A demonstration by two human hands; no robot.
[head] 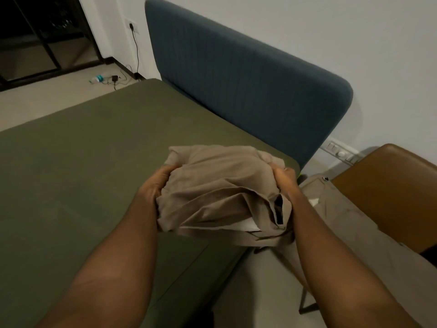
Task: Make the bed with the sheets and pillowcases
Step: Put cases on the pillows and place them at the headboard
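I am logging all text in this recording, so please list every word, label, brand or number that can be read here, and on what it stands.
No text can be read in this picture.
Bottle on the floor: teal label, too small and blurred to read.
White patch in the beige cloth: perhaps a tag, no print shows.
Switch panel on the wall: no legible marks.

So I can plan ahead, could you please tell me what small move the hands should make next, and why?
Probably set the bunched beige bed linen down on the olive-green mattress and begin unfolding it: the left hand and right hand grip it, bundled, above the mattress corner.
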